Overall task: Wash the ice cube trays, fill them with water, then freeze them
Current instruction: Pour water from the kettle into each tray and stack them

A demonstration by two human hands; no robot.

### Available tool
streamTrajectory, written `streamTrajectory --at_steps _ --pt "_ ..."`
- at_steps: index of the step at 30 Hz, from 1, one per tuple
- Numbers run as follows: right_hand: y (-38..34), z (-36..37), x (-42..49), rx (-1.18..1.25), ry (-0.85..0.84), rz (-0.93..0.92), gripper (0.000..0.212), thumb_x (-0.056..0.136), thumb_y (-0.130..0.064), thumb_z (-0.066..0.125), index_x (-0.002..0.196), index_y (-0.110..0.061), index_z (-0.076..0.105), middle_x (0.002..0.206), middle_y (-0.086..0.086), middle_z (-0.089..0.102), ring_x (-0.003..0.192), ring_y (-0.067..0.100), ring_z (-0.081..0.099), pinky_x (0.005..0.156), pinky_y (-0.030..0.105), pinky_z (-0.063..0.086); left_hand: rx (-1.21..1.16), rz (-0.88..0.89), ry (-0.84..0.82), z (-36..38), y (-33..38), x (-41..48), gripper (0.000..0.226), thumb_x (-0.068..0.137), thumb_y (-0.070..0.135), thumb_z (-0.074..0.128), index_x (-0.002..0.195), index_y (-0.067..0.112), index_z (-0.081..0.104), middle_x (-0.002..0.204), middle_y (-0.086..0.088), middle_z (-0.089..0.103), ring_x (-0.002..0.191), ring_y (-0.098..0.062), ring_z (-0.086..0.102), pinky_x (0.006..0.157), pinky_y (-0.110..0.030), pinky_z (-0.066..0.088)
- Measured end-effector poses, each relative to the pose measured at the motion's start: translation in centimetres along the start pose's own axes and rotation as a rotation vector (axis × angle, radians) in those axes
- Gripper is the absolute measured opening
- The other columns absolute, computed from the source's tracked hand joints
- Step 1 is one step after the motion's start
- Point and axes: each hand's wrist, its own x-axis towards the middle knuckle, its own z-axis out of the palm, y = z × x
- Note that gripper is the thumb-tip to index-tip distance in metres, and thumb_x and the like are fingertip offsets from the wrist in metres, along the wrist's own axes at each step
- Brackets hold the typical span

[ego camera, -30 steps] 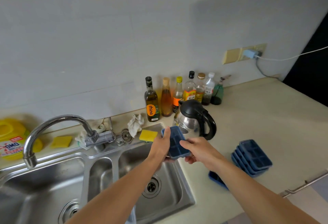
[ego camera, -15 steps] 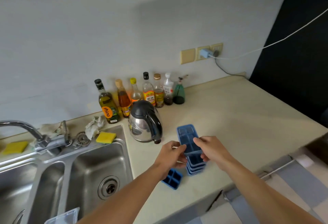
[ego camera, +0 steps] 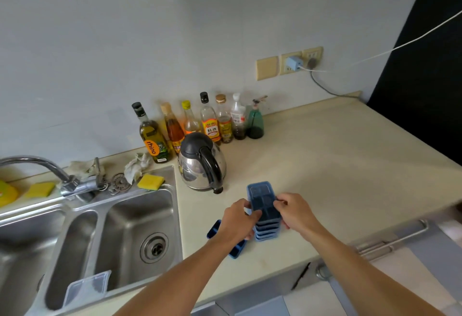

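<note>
Just right of the sink (ego camera: 130, 215), on the worktop (ego camera: 337, 165), my left hand (ego camera: 237, 222) and right hand (ego camera: 297, 213) pinch the top ice cube tray (ego camera: 263, 199) by its long sides, fingers (ego camera: 256, 213) curled over the rims. It sits on the stack of trays (ego camera: 267, 233); a lone tray (ego camera: 236, 252) lies beneath my left wrist.

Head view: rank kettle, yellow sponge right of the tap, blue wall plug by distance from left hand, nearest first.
1. Kettle, just behind the left hand.
2. Yellow sponge, off to the back-left.
3. Blue wall plug, farthest back, up high.
</note>
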Motion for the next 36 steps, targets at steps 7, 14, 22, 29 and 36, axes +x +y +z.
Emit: streamTrajectory --at_steps 7,14,22,29,36 --pt "0.8 0.1 0.7 -0.023 0.018 -0.045 0.019 0.102 -0.019 0.055 0.106 -0.008 0.07 0.083 -0.001 0.068 0.068 0.013 0.059 0.069 0.027 0.043 -0.15 -0.029 0.016 0.5 -0.7 0.3 0.029 0.097 0.033 0.064 0.119 0.017 0.057 0.087 -0.011 0.074 0.061 -0.019 0.068 0.06 -0.034 0.064" --pt "-2.2 0.0 -2.0 -0.137 0.276 -0.379 0.018 0.103 -0.028 0.053 0.1 -0.018 0.067 0.085 -0.007 0.063 0.074 0.006 0.057 0.069 0.024 0.044 -0.177 -0.069 0.127 -2.0 -3.5 0.9 0.032 0.099 0.046 0.057 0.11 0.017 0.062 0.085 -0.006 0.07 0.053 -0.016 0.064 0.061 -0.036 0.063" --pt "-2.5 7.2 -4.8 -0.288 -0.203 -0.317 0.023 0.103 -0.032 0.052 0.092 -0.013 0.06 0.081 -0.002 0.064 0.073 0.016 0.059 0.066 0.039 0.048 0.403 -0.023 -0.019 -4.1 -11.2 1.6 0.039 0.101 0.025 0.051 0.139 0.02 0.055 0.132 -0.004 0.057 0.111 -0.026 0.062 0.091 -0.035 0.053" --pt "0.9 13.3 -3.2 -0.408 -0.26 -0.051 0.039 0.102 -0.033 0.057 0.132 -0.009 0.049 0.128 0.012 0.061 0.116 0.029 0.062 0.09 0.034 0.049 0.269 -0.073 -0.012 -4.8 -14.0 0.3 0.031 0.102 0.029 0.052 0.13 0.018 0.058 0.118 -0.004 0.068 0.097 -0.02 0.064 0.081 -0.032 0.052" --pt "-1.6 17.1 -1.3 -0.354 -0.242 -0.056 0.025 0.103 -0.031 0.054 0.114 -0.008 0.054 0.118 0.01 0.057 0.106 0.026 0.056 0.087 0.034 0.046 -0.182 -0.343 0.008 -8.4 -17.9 0.0 0.023 0.1 0.017 0.059 0.12 0.005 0.059 0.077 -0.013 0.066 0.063 -0.021 0.059 0.064 -0.033 0.057"
